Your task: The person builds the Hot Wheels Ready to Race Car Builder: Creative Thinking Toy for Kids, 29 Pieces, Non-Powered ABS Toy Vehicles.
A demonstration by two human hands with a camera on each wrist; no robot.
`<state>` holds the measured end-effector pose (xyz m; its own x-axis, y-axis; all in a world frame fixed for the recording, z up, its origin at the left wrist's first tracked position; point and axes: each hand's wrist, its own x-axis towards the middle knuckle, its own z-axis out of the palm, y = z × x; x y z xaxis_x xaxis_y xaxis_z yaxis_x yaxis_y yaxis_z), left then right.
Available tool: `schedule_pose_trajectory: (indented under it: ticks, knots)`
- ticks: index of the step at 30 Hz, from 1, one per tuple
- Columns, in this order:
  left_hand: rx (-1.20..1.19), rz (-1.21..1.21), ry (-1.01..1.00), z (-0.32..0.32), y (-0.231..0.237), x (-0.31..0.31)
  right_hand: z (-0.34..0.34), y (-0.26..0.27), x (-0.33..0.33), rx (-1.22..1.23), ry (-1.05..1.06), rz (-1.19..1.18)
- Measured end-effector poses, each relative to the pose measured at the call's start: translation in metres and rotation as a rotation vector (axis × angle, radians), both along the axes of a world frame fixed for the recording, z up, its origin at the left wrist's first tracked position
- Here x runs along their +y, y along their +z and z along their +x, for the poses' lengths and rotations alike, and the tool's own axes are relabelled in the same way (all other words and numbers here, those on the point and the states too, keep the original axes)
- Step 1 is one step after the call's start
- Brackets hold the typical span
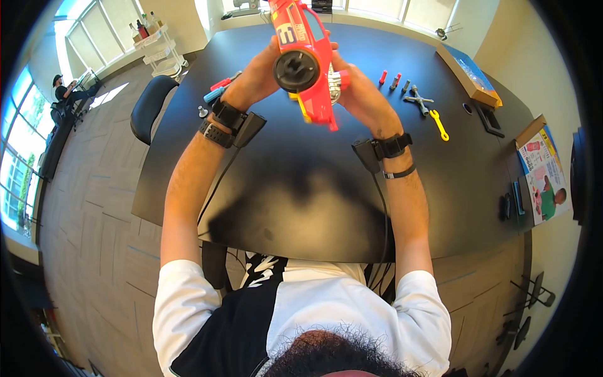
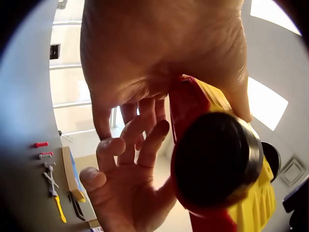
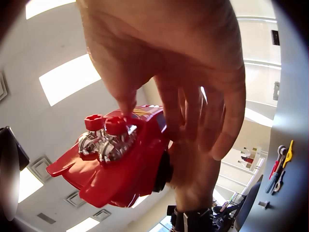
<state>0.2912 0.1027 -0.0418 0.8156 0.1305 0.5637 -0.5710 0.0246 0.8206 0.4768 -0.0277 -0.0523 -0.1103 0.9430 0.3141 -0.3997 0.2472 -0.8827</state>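
Note:
A red toy car [image 1: 319, 103] is held up over the dark table between both hands, a black wheel [image 1: 296, 70] facing the head camera. My left hand [image 1: 256, 74] grips it, the thumb lying against the yellow underside [image 2: 253, 198] in the left wrist view. From the other side my right hand [image 1: 363, 97] holds it. In the right wrist view that thumb presses beside the silver engine [image 3: 107, 146] with red caps, and the other fingers extend past the body. The left wrist view shows the right palm facing the car; its thumb is mostly hidden behind the car.
On the table [image 1: 301, 207], a yellow wrench [image 1: 439, 125], a grey cross-shaped lug wrench [image 1: 418, 100] and several small bolts lie to the right. Blue-handled [image 1: 214, 94] and red tools lie left. An open cardboard box [image 1: 468, 78] and a printed toy box [image 1: 544, 173] occupy the right side.

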Motion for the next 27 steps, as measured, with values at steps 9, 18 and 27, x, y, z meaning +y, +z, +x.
schedule_pose_trajectory:
  ticks: [9,18,27]
  knots:
    - [0.033,0.104,0.828,0.023,0.011,-0.017,-0.001,-0.006,0.012,-0.401,-0.327,0.166]
    - [0.391,0.344,1.12,-0.035,0.002,0.071,0.027,-0.021,0.024,-0.108,-0.334,-0.147]
    - [1.227,1.032,1.313,-0.121,-0.093,0.137,0.046,-0.051,0.034,0.157,-0.307,-0.332]
